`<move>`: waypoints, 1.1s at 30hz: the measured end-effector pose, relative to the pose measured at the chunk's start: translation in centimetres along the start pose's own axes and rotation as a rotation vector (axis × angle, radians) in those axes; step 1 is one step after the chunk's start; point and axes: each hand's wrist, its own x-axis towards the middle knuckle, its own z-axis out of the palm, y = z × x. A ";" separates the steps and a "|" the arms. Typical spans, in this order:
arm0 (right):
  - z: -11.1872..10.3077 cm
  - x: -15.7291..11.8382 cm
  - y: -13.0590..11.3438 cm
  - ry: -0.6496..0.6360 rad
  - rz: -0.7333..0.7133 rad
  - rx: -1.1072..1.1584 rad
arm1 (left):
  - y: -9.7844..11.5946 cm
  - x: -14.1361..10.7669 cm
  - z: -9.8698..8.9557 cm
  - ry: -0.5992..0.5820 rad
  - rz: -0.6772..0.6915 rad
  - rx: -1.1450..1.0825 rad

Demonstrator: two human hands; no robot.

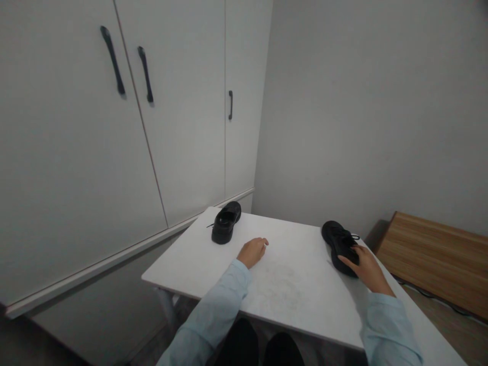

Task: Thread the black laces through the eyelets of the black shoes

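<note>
Right-hand black shoe [340, 246] lies near the white table's [282, 284] right edge, the right hand [364, 264] partly open over it, thumb and fingers touching its upper. Left hand [253, 252], loosely curled, holds nothing visible, near the other black shoe [226, 222].

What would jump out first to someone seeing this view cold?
Probably the two black shoes against the white table: the left shoe sits near the far left corner, and the right shoe lies by the right edge with the right hand on it. Next, the left hand near the middle of the tabletop, touching neither shoe. Then the dark handles on the white cabinet doors at upper left.
</note>
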 end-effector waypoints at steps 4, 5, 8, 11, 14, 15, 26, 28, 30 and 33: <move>0.9 -0.2 1.3 0.006 -0.058 -0.006 | 0.4 0.0 0.0 -0.002 0.009 0.006; 1.0 -0.1 1.2 0.009 -0.063 0.000 | 0.4 0.0 -0.1 -0.005 0.009 0.007; 1.2 0.6 0.2 0.023 -0.052 0.015 | 0.3 0.0 -0.1 -0.013 -0.001 0.008; 1.0 1.3 -1.4 0.053 -0.055 -0.024 | 0.2 0.0 -0.2 -0.010 -0.011 0.007; 0.5 1.8 -3.4 0.094 -0.061 -0.088 | 0.2 0.0 -0.4 -0.004 -0.016 0.007; 0.3 1.8 -4.1 0.115 -0.062 -0.102 | 0.3 0.0 -0.4 -0.003 -0.018 0.008; -2.3 0.0 -13.7 0.208 -0.168 -0.040 | -0.1 0.0 -0.3 0.026 -0.005 0.014; -2.6 -0.5 -15.4 0.219 -0.204 0.009 | -0.1 0.0 -0.3 0.026 -0.002 0.014; -2.9 -1.0 -17.1 0.229 -0.245 0.045 | -0.1 -0.1 -0.3 0.025 0.003 0.017; -3.2 -1.8 -19.5 0.220 -0.300 0.084 | 0.0 -0.1 -0.3 0.025 0.007 0.019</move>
